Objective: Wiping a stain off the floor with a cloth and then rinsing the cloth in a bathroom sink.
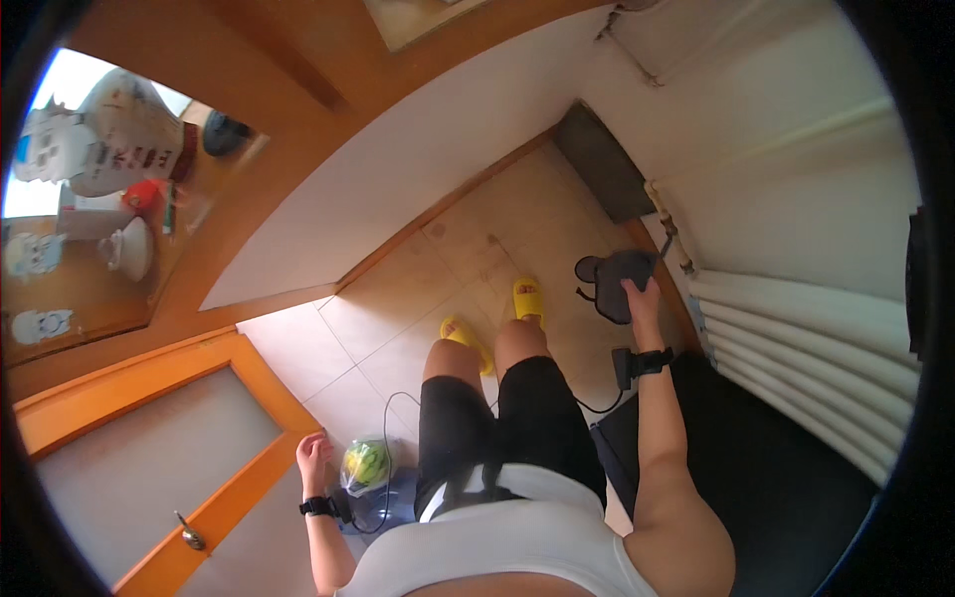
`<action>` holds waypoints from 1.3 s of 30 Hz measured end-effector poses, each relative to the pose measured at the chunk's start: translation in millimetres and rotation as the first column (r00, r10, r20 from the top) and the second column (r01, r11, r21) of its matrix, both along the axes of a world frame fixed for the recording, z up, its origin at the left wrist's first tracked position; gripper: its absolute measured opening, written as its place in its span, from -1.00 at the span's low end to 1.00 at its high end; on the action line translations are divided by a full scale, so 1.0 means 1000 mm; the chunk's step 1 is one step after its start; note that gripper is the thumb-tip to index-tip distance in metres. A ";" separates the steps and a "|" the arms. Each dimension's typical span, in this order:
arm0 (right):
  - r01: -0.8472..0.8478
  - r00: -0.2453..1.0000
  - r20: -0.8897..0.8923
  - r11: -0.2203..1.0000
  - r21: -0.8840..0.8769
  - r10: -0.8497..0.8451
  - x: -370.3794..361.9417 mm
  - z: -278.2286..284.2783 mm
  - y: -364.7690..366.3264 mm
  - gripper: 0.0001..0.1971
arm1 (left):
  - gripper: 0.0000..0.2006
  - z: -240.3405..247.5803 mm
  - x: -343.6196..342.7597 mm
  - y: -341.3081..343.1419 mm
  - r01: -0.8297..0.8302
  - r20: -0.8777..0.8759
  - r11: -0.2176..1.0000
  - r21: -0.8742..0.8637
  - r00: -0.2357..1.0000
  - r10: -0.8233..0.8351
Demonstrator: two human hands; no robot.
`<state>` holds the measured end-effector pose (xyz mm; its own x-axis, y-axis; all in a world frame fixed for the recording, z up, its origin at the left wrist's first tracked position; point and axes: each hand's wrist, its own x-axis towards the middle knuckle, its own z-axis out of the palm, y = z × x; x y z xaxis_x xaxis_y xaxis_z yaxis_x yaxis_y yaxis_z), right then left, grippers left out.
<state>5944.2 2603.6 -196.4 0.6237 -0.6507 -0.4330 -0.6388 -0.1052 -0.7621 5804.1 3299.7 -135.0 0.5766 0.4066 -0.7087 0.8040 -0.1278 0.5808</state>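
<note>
My right hand (642,300) is closed on the edge of a dark grey soft bag (624,282) with a round ear-like flap and a thin dark loop on its left. The bag hangs over the floor beside the wall pipe and radiator. My left hand (314,453) is raised at the lower left, fingers loosely bent and apart, with nothing seen in it. It is close to the edge of the orange-framed door (269,378). To its right, a clear plastic bag with something green and yellow (366,465) rests by a bluish clear container (393,499).
A white ribbed radiator (796,338) runs along the right wall, with a black surface (786,468) below it. A dark grey panel (603,164) stands in the far corner. Wooden shelves at upper left hold a white figurine (129,129) and small items. Yellow slippers (528,298) are on my feet.
</note>
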 end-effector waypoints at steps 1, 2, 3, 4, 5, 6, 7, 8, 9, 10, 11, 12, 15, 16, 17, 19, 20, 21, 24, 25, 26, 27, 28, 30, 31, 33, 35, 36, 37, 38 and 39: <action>-0.011 1.000 -0.024 0.999 -0.048 0.009 0.005 -0.023 -0.007 -0.47 | -0.82 -0.007 -0.009 -0.003 -0.031 -0.030 1.000 0.001 0.999 0.031; -0.027 0.999 -0.034 0.998 -0.051 0.025 0.006 -0.045 -0.015 -0.47 | -0.82 -0.017 -0.015 -0.007 -0.047 -0.049 0.998 0.030 0.998 0.049; -0.046 0.998 -0.049 0.998 -0.050 0.043 0.011 -0.064 -0.016 -0.39 | -0.83 -0.025 -0.024 -0.007 -0.062 -0.076 0.997 0.046 0.995 0.066; -0.062 0.996 -0.061 0.997 -0.049 0.059 0.016 -0.084 -0.016 -0.31 | -0.82 -0.038 -0.039 0.000 -0.087 -0.068 0.996 0.028 0.994 0.088; -0.078 0.995 -0.062 0.996 -0.044 0.076 0.024 -0.098 -0.013 -0.31 | -0.81 -0.053 -0.052 0.004 -0.110 -0.059 0.994 0.012 0.992 0.111; -0.083 0.995 -0.056 0.997 -0.001 0.083 0.033 -0.106 -0.003 -0.29 | -0.82 -0.058 -0.058 0.000 -0.123 -0.110 0.990 0.075 0.985 0.131; -0.079 0.995 -0.054 0.997 0.027 0.080 0.036 -0.117 -0.002 -0.27 | -0.82 -0.063 -0.060 -0.006 -0.123 -0.163 0.985 0.122 0.976 0.142; -0.086 0.994 -0.058 0.996 0.027 0.088 0.032 -0.148 -0.013 -0.27 | -0.82 -0.072 -0.062 -0.008 -0.117 -0.205 0.985 0.126 0.969 0.141; -0.119 0.986 -0.122 0.993 -0.018 0.116 0.030 -0.183 -0.029 -0.27 | -0.81 -0.089 -0.067 -0.001 -0.104 -0.235 0.985 0.139 0.963 0.135; -0.164 0.970 -0.196 0.983 -0.081 0.146 0.038 -0.204 -0.039 -0.27 | -0.81 -0.113 -0.067 0.001 -0.116 -0.253 0.984 0.135 0.956 0.148; -0.175 0.968 -0.201 0.979 -0.103 0.152 0.045 -0.223 -0.048 -0.27 | -0.81 -0.139 -0.065 0.004 -0.127 -0.272 0.983 0.132 0.949 0.159; -0.191 0.954 -0.261 0.971 -0.145 0.149 0.052 -0.245 -0.053 -0.27 | -0.82 -0.163 -0.066 0.011 -0.167 -0.212 0.982 0.087 0.960 0.182; -0.304 0.916 -0.328 0.932 -0.198 0.229 0.077 -0.330 -0.069 -0.29 | -0.83 -0.228 -0.037 0.013 -0.082 -0.178 0.986 0.143 0.978 0.107; -0.388 0.891 -0.338 0.894 -0.223 0.302 0.087 -0.363 -0.079 -0.31 | -0.83 -0.249 -0.019 0.006 -0.059 -0.192 0.989 0.134 0.978 0.085; -0.387 0.893 -0.338 0.890 -0.240 0.297 0.098 -0.395 -0.086 -0.31 | -0.83 -0.276 -0.008 0.007 0.013 -0.185 0.994 0.111 0.983 0.008; -0.451 0.890 -0.312 0.738 -0.502 0.332 0.114 -0.471 -0.103 -0.37 | -0.82 -0.321 0.020 0.001 0.095 -0.174 0.989 0.112 0.982 -0.075; -0.496 0.868 -0.308 0.666 -0.557 0.389 0.129 -0.499 -0.121 -0.39 | -0.82 -0.351 0.029 0.007 0.099 -0.160 0.991 0.094 0.984 -0.083; -0.538 0.839 -0.318 0.585 -0.607 0.442 0.145 -0.517 -0.141 -0.42 | -0.81 -0.382 0.037 0.013 0.128 -0.143 0.989 0.078 0.983 -0.116; -0.474 0.879 -0.240 0.698 -0.536 0.413 0.212 -0.539 -0.101 -0.45 | -0.80 -0.419 0.034 0.046 0.109 -0.134 0.982 0.152 0.987 -0.089; -0.434 0.900 -0.207 0.734 -0.522 0.385 0.235 -0.537 -0.085 -0.46 | -0.80 -0.429 0.036 0.052 0.131 -0.166 0.973 0.189 0.981 -0.100; -0.408 0.910 -0.197 0.703 -0.582 0.365 0.254 -0.543 -0.104 -0.47 | -0.81 -0.455 0.044 0.054 0.142 -0.166 0.975 0.169 0.979 -0.114; -0.383 0.919 -0.188 0.667 -0.640 0.347 0.271 -0.551 -0.125 -0.47 | -0.80 -0.481 0.050 0.052 0.163 -0.152 0.975 0.149 0.978 -0.140; -0.388 0.920 -0.223 0.664 -0.639 0.324 0.289 -0.558 -0.117 -0.47 | -0.81 -0.490 0.054 0.056 0.172 -0.158 0.972 0.157 0.976 -0.147; -0.407 0.913 -0.260 0.662 -0.630 0.314 0.318 -0.578 -0.101 -0.47 | -0.81 -0.502 0.056 0.071 0.204 -0.155 0.964 0.171 0.972 -0.178; -0.357 0.930 -0.172 0.690 -0.630 0.324 0.331 -0.589 -0.105 -0.46 | -0.81 -0.516 0.061 0.070 0.230 -0.139 0.960 0.159 0.968 -0.208; -0.323 0.935 -0.093 0.716 -0.619 0.341 0.355 -0.609 -0.106 -0.45 | -0.81 -0.530 0.066 0.068 0.249 -0.143 0.950 0.189 0.964 -0.225; -0.519 0.823 -0.038 0.721 -0.459 0.567 0.372 -0.620 -0.100 -0.36 | -0.79 -0.527 0.087 0.047 0.286 -0.123 0.942 0.175 0.956 -0.267; -0.523 0.819 -0.043 0.715 -0.463 0.572 0.379 -0.630 -0.103 -0.36 | -0.78 -0.534 0.094 0.041 0.289 -0.119 0.940 0.179 0.955 -0.271; -0.572 0.803 -0.206 0.626 -0.529 0.560 0.382 -0.639 -0.105 -0.34 | -0.77 -0.541 0.100 0.034 0.294 -0.115 0.939 0.180 0.954 -0.277; -0.630 0.769 -0.359 0.536 -0.561 0.529 0.381 -0.649 -0.094 -0.32 | -0.74 -0.539 0.101 0.034 0.313 -0.106 0.931 0.185 0.949 -0.298; -0.638 0.763 -0.362 0.535 -0.554 0.536 0.377 -0.657 -0.085 -0.32 | -0.74 -0.542 0.100 0.034 0.309 -0.115 0.932 0.188 0.950 -0.291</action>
